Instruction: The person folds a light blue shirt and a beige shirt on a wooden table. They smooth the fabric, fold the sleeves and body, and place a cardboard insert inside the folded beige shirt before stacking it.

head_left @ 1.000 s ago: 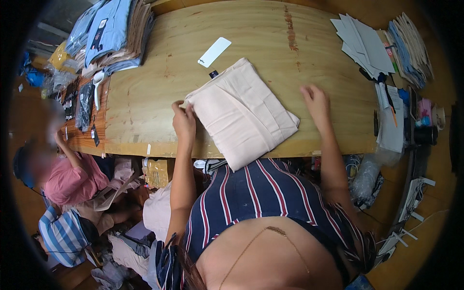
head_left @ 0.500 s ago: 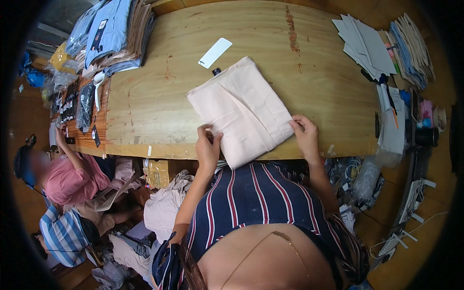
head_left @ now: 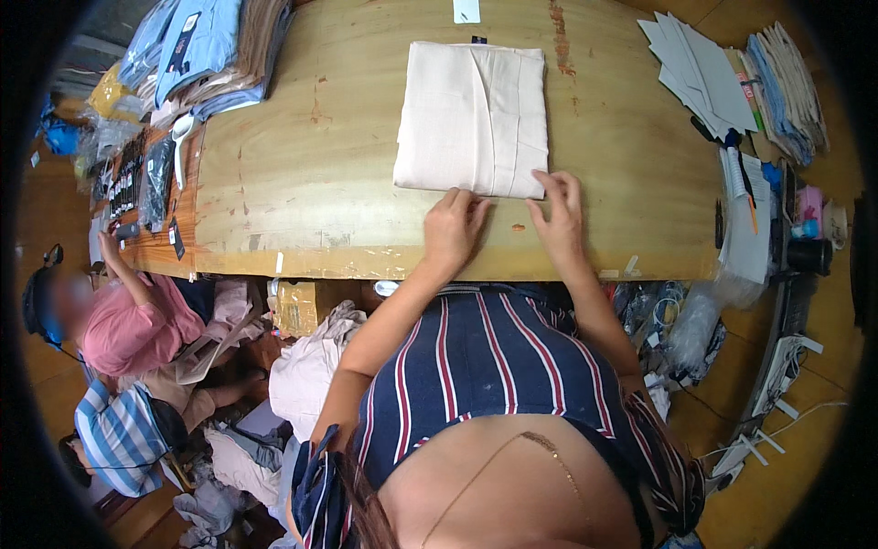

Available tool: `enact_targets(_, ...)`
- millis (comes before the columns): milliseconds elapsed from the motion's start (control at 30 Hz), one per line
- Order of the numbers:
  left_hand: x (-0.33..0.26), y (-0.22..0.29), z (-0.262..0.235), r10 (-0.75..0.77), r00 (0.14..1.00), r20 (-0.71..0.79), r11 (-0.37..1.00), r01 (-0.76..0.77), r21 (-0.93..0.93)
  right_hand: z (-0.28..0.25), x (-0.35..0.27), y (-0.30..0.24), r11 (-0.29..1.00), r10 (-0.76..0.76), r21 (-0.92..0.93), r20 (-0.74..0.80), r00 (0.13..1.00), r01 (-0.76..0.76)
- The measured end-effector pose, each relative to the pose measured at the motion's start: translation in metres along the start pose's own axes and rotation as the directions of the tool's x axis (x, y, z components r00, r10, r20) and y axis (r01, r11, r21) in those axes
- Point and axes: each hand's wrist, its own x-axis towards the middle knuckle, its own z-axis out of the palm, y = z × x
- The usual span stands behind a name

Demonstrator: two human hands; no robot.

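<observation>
A pale pink garment (head_left: 466, 119), folded into a near-square, lies flat on the wooden table in front of me, with a seam fold running down its middle. A small dark label (head_left: 478, 40) shows at its far edge. My left hand (head_left: 450, 233) rests at the near edge, fingertips touching the cloth and the thumb held apart. At the near right corner is my right hand (head_left: 560, 218), its index finger on the cloth and its thumb spread just below. Neither hand grips the garment. Beyond it lies a white tag (head_left: 466, 10), partly cut off by the picture's top.
Folded blue and tan garments (head_left: 206, 55) are stacked at the far left, near a white handled tool (head_left: 181, 151). White card sheets (head_left: 700, 78) and more folded cloth (head_left: 786, 91) lie at the right. A person in pink (head_left: 142, 325) sits at the left.
The garment has moved away from me and turned from slanted to square with the table. Both hands have let go of its sides and now touch its near edge and corner.
</observation>
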Motion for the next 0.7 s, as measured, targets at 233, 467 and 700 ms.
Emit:
enact_targets(233,0.0,-0.001,0.026,-0.008,0.995,-0.101,0.994,0.019,0.109,0.015,-0.005,0.015,0.99,-0.053,-0.127,0.125,0.991,0.069)
enact_targets(467,0.004,-0.005,0.031,0.007,0.989,-0.146,0.973,0.028,0.231,0.013,0.001,0.014,0.951,-0.138,-0.237,0.257,0.957,0.201)
enact_targets(700,0.005,-0.006,-0.011,0.112,0.982,-0.154,0.989,-0.095,0.114,-0.02,0.014,-0.002,0.943,-0.234,-0.207,0.149,0.961,0.262)
